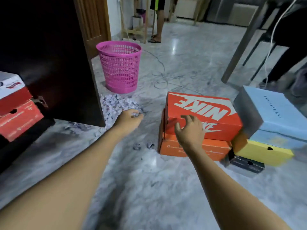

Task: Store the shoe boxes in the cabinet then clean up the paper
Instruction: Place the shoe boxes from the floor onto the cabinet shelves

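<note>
A red Nike shoe box [204,112] lies on top of an orange shoe box [174,146] on the marble floor. My right hand [189,130] hovers open at the red box's near side, fingers spread, holding nothing. A pile of crumpled paper [116,103] lies beside the dark cabinet door [58,63]. My left hand [129,120] reaches into the pile's near edge, fingers curled on some paper. To the right stand a blue box [279,113], a yellow box [264,151] and a black box [247,165]. Red boxes [18,117] sit in the cabinet at left.
A pink mesh waste basket [120,67] stands behind the paper pile. Small paper scraps [142,146] lie on the floor between my arms. Cables [159,75] trail across the floor. A table leg [239,47] and a person's legs [157,22] are farther back.
</note>
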Demonstrator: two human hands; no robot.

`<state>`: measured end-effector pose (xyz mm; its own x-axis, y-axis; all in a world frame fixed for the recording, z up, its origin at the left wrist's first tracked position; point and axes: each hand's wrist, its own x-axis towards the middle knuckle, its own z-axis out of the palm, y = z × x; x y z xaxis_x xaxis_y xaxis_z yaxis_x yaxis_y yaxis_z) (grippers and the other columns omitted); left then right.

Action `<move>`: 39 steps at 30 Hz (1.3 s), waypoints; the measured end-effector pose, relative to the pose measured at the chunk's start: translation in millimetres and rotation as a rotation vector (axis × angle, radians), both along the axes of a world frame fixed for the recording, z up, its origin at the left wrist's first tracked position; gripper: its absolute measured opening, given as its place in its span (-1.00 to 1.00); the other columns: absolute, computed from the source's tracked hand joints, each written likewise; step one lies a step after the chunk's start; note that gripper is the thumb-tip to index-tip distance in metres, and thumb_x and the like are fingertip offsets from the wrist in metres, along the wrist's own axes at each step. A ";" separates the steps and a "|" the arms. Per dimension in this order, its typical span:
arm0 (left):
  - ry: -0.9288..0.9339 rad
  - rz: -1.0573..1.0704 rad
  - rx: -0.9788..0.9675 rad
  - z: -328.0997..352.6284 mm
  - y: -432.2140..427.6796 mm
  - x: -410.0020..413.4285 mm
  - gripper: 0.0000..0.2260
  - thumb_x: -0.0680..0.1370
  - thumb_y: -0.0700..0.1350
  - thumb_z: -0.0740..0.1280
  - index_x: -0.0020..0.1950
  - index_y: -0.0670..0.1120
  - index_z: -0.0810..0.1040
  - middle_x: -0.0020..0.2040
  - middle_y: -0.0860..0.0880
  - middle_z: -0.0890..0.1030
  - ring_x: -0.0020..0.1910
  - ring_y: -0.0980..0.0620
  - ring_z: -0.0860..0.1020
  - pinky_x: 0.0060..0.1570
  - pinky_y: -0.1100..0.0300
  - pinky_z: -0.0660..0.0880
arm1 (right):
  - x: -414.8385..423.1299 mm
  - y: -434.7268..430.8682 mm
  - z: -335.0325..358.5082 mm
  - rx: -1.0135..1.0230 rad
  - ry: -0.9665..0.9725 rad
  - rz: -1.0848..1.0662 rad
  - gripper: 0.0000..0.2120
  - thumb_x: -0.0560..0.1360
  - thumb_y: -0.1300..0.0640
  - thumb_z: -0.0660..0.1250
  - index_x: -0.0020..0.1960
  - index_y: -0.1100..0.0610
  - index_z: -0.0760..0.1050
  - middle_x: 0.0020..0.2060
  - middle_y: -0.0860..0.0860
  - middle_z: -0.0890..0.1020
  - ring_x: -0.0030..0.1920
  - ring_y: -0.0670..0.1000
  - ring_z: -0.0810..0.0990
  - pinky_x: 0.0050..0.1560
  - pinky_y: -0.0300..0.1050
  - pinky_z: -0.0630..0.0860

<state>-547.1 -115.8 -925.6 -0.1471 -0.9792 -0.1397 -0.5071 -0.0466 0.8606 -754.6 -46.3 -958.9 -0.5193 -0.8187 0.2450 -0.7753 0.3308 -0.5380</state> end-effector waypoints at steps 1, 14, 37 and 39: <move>0.051 -0.020 0.045 -5.7 1.9 -22.4 -0.67 0.57 0.06 0.33 0.31 0.00 0.54 0.13 -0.05 0.60 -0.03 -0.01 0.57 0.07 0.14 0.51 | -15.5 2.8 -8.0 0.012 0.003 -0.063 -0.58 0.50 -0.09 0.26 0.33 -0.02 0.49 0.38 0.09 0.45 0.39 0.15 0.38 0.37 0.13 0.31; 0.268 0.077 0.316 -76.5 -31.4 -155.2 -0.34 0.52 0.28 0.27 0.54 0.09 0.18 0.41 0.06 0.42 0.36 -0.09 0.45 0.31 -0.07 0.43 | -163.4 -14.6 -46.0 0.034 -0.211 -0.421 -0.25 0.49 -0.30 0.27 0.54 0.01 0.12 0.57 0.19 0.03 0.55 0.26 0.08 0.49 0.28 0.15; 0.258 0.016 0.371 -90.9 -44.1 -138.9 -0.57 0.57 0.34 0.07 0.32 0.18 0.43 0.24 0.04 0.55 0.23 -0.07 0.52 0.30 -0.07 0.38 | -185.8 22.9 -88.2 -0.490 -0.735 -0.489 -0.52 0.48 -0.23 0.36 0.26 0.06 0.49 0.19 0.05 0.44 0.21 0.08 0.48 0.34 0.10 0.42; 0.283 0.018 0.365 -89.2 -40.4 -142.3 -0.59 0.57 0.32 0.08 0.27 0.15 0.47 0.24 0.01 0.59 0.18 -0.06 0.55 0.31 -0.08 0.40 | -183.5 25.4 -86.6 -0.541 -0.808 -0.454 -0.51 0.37 -0.28 0.40 0.13 0.01 0.48 0.17 0.09 0.52 0.14 0.07 0.54 0.28 0.12 0.48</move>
